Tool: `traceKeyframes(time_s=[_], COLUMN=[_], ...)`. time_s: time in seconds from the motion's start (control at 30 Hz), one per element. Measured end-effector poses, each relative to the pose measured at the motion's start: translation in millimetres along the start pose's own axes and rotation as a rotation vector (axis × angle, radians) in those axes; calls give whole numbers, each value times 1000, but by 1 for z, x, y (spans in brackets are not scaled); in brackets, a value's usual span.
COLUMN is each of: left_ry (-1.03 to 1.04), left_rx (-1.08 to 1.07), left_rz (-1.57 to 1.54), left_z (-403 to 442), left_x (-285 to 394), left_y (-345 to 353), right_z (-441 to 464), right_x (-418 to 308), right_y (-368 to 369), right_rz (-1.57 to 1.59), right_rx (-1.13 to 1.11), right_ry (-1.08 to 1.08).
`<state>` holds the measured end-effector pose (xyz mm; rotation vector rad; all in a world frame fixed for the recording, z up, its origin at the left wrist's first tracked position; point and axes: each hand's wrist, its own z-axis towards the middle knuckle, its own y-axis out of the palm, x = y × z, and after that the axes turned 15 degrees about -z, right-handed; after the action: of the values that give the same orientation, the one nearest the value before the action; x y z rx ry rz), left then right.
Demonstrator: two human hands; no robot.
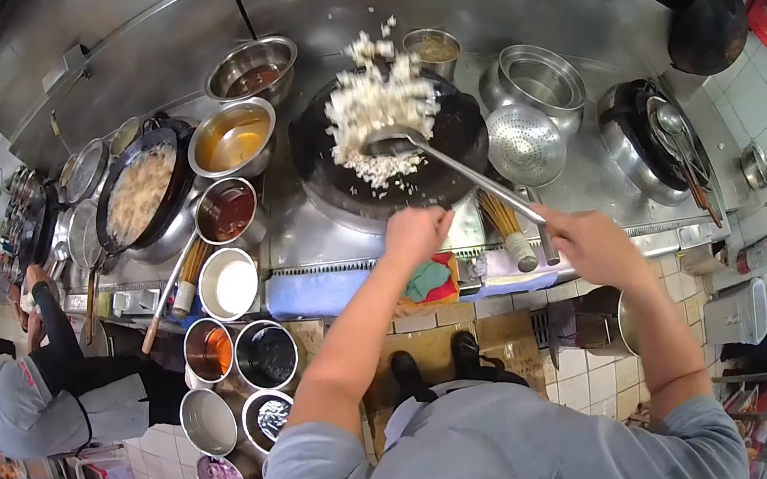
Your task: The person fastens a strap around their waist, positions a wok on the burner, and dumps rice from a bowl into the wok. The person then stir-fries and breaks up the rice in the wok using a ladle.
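A large dark wok (315, 155) stands at the centre of the metal stove. Pale chopped food (379, 105) hangs in the air above it, with more lying in the wok. My right hand (585, 243) is wrapped round the long handle of a metal ladle (468, 171), whose bowl is over the food. At the wok's near edge, my left hand (415, 236) is closed in a fist-like grip; what it holds is hidden. Below it lies a red and green cloth (430, 279). A bamboo brush (505, 225) rests to its right.
Bowls and pots, one of them white-filled (228, 284), line the left. A frying wok (140, 193) sits beyond them. On the right are a perforated strainer (526, 145) and another wok (634, 145). A person in grey (29, 406) is at far left.
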<state>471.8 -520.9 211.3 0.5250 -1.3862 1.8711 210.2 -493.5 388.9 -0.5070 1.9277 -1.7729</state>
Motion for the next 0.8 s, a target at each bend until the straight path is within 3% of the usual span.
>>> traceKeyframes(time_s=[0.07,0.13,0.2,0.23,0.33,0.47,0.53,0.63,0.8], left_ry=[-78,-112,-46,41,171,38,-63,-47,-6], left_rx=[5,-137,-170,-87,81,160,-33,-45,-1], left_rz=[-53,-38,14,15,32,-11,-88,-46,100], left_z=[4,-16,-26,-20,15,-15,-41,-31,21], left_x=[-10,20,71,78,50,-22,-16,26,-39], left_y=[2,-8,-39,-49,-38,46,54,8,3], right_z=[-26,-53,-67,-70,-26,47,41,8,-52], right_x=[10,14,11,9,4,-11,-6,7,26], right_y=[-49,-105,-138,-143,-93,24,46,39,-25], right_rz=[2,-78,-134,-175,-245,-241,-184,42,-63], right_rx=[-115,-274,-290,-321,-143,-62,15,105,-162], right_ry=[-46,-85,-96,-88,-102,53,78,66,81])
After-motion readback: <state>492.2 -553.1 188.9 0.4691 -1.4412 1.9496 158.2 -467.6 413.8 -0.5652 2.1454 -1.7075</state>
